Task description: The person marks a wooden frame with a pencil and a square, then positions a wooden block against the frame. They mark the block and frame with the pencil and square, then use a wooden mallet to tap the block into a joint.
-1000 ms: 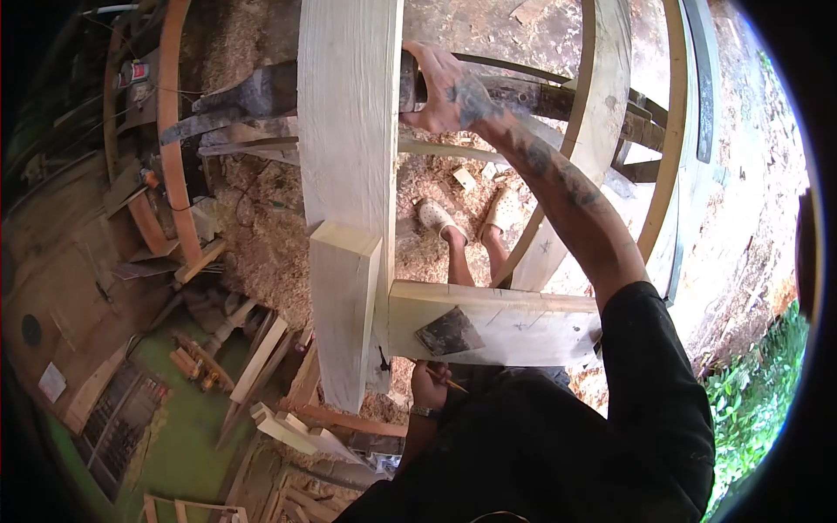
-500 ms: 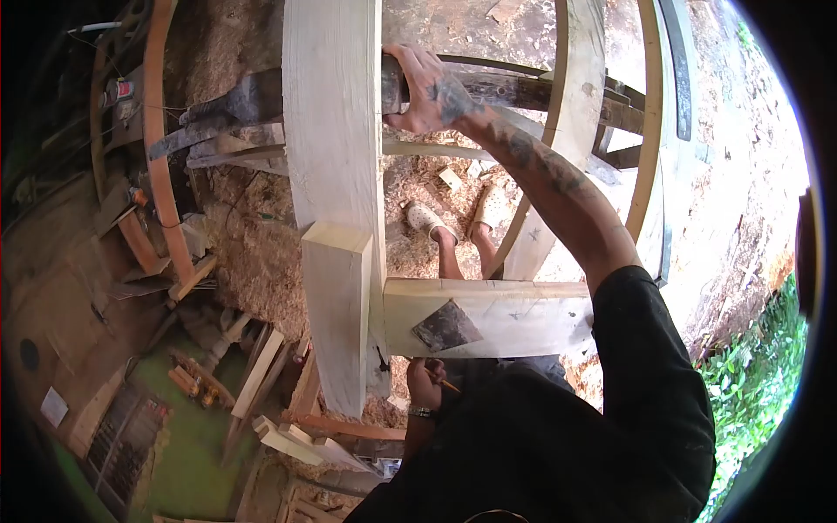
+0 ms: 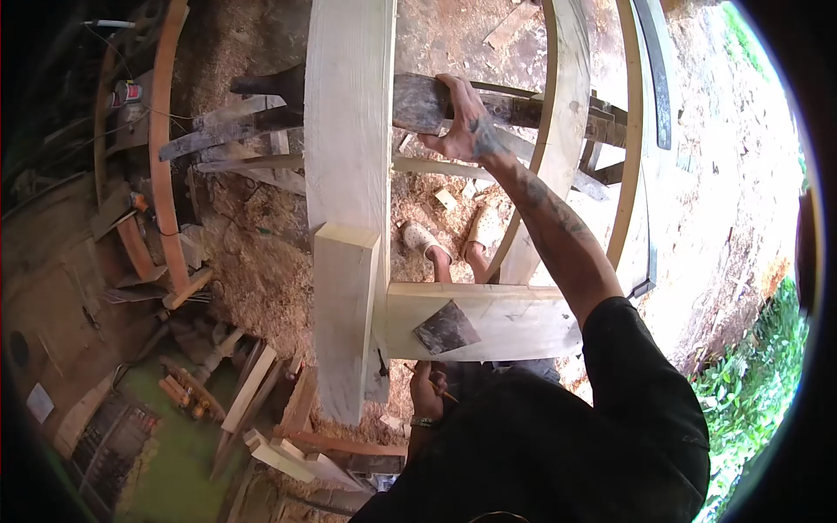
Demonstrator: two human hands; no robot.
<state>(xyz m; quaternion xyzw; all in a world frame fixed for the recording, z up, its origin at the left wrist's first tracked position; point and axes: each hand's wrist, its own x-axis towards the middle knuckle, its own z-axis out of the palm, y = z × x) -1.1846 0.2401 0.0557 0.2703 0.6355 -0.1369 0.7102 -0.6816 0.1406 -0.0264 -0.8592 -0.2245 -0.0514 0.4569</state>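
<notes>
A dark, weathered piece of wood [image 3: 420,101] passes beneath the long pale timber [image 3: 349,148]. My right hand [image 3: 462,122] grips its right part, thumb below and fingers over the upper edge. Down near my body, my left hand [image 3: 427,392] is closed around a thin pencil [image 3: 448,397]. Just above that hand lies a pale crosspiece [image 3: 523,324] with a dark diamond-shaped patch [image 3: 447,327]. It meets the long timber at a joint, beside a short thick block [image 3: 344,305].
Curved pale frame pieces [image 3: 562,113] rise at right, and a reddish curved strip [image 3: 163,148] stands at left. Shavings [image 3: 253,253] cover the ground around my clogs [image 3: 421,240]. Wood offcuts [image 3: 279,453] lie lower left; green plants [image 3: 750,401] grow at right.
My right hand has moved to the right together with the dark piece of wood, whose left end has shifted the same way. My left hand keeps the pencil under the crosspiece.
</notes>
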